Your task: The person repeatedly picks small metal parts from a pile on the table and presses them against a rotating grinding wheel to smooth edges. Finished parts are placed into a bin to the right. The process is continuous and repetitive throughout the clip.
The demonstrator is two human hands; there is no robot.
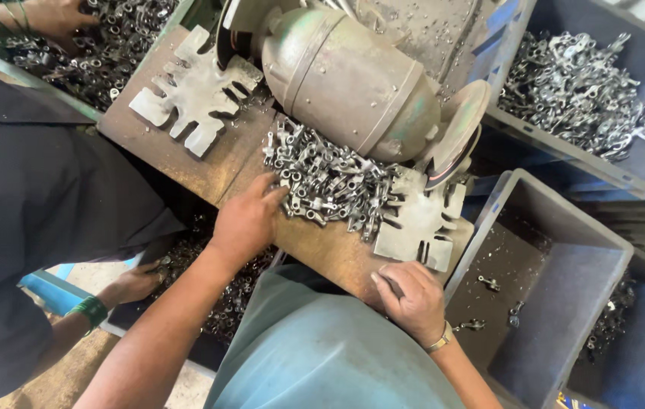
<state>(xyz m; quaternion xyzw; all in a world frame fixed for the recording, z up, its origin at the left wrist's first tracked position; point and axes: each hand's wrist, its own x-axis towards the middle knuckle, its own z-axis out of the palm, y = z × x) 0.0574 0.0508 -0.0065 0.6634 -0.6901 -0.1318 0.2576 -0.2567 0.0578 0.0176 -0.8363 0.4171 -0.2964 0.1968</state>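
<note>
My left hand (pixel 246 221) lies on the wooden bench (pixel 186 163), fingers spread and their tips touching the left edge of a pile of small metal parts (pixel 330 185). The pile sits in front of a grey bench grinder (pixel 345 83). My right hand (pixel 411 295) rests with curled fingers on the near bench edge. It lies just below a slotted metal plate (pixel 417 223) under the right grinding wheel (pixel 455 136). I see nothing held in it.
Another slotted plate (pixel 193 91) sits at the grinder's left. A grey bin (pixel 565 288) with a few parts stands at the right, and a blue bin (pixel 640 170) full of parts behind it. A person in dark clothes works at the left, one hand (pixel 134 284) in a parts tray below the bench.
</note>
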